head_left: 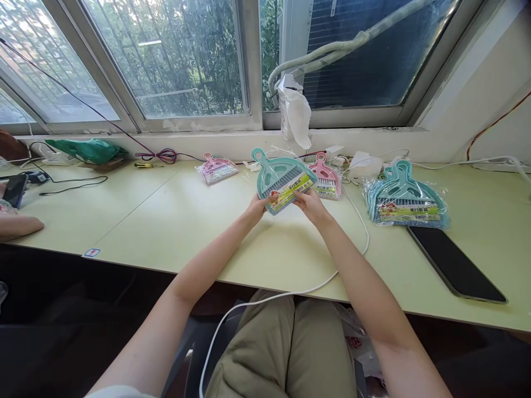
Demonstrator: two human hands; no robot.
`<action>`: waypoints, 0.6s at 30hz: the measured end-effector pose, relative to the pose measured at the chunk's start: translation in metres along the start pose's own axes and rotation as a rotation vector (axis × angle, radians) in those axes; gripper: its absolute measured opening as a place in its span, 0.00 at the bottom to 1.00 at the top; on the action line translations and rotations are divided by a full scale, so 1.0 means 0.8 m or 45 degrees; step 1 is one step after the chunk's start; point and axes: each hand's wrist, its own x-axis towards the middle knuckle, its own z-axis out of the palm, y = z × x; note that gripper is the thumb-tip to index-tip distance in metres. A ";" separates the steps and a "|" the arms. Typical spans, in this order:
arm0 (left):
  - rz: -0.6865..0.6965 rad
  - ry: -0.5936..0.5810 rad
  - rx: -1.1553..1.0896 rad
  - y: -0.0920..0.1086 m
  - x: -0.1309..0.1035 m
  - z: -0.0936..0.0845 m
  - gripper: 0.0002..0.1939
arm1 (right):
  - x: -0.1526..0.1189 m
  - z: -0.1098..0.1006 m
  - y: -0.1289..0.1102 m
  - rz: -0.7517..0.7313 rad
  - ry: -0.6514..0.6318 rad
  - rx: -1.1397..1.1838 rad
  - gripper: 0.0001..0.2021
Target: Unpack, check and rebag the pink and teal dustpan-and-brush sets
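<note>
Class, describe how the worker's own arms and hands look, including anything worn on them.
The left hand and right hand wear no gloves, and no watch or bracelet shows at either wrist. Both forearms are bare. A pale sleeve edge shows on the left arm; no sleeve is in view on the right arm.

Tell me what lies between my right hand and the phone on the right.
In the head view, a white cable curves over the table between your right hand and the phone.
</note>
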 end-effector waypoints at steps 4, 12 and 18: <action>-0.010 -0.059 0.041 -0.002 -0.004 0.004 0.27 | 0.001 -0.004 0.001 -0.083 0.035 -0.022 0.12; -0.234 -0.468 0.164 0.002 -0.022 0.012 0.31 | 0.002 -0.006 -0.005 -0.244 0.082 -0.076 0.13; -0.137 -0.574 0.039 -0.002 -0.015 0.008 0.27 | 0.000 -0.002 -0.005 -0.286 0.139 -0.010 0.15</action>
